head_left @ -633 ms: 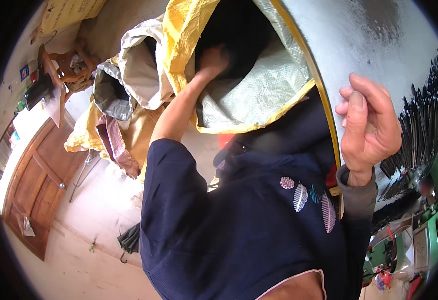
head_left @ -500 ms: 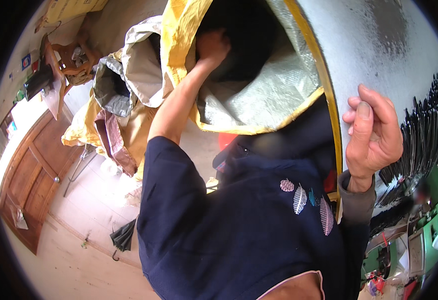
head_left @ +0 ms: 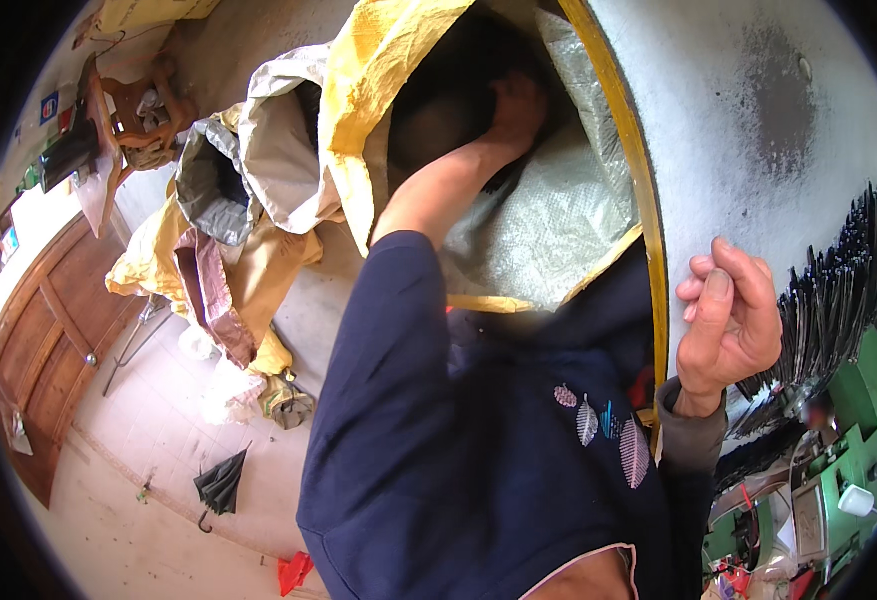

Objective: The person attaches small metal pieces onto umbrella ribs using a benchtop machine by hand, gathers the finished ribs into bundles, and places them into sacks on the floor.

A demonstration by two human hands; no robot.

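Observation:
My left hand (head_left: 518, 108) reaches deep into a large sack with a yellow rim (head_left: 358, 120) and a silvery woven lining (head_left: 548, 215). Its fingers blur into the dark inside, so their grip and whatever they touch are hidden. On the other side, my right hand (head_left: 728, 325) hovers over a pale worktable (head_left: 698, 120) with a yellow edge. Its fingers curl in loosely toward the thumb, and nothing shows between them. Close beyond it lies a row of many thin, glossy black strips (head_left: 828, 290).
Left of the large sack stand other open sacks, one greyish white (head_left: 283, 150) and one dark grey (head_left: 208, 185). A folded black umbrella (head_left: 221, 483) and a red scrap (head_left: 295, 572) lie on the floor. Green machinery (head_left: 838, 480) stands at the right, a wooden door (head_left: 53, 350) at far left.
My left hand has moved rightward inside the large sack, and the sack's near rim has shifted. The right hand keeps its curled pose, slightly lower in view. The view itself has shifted.

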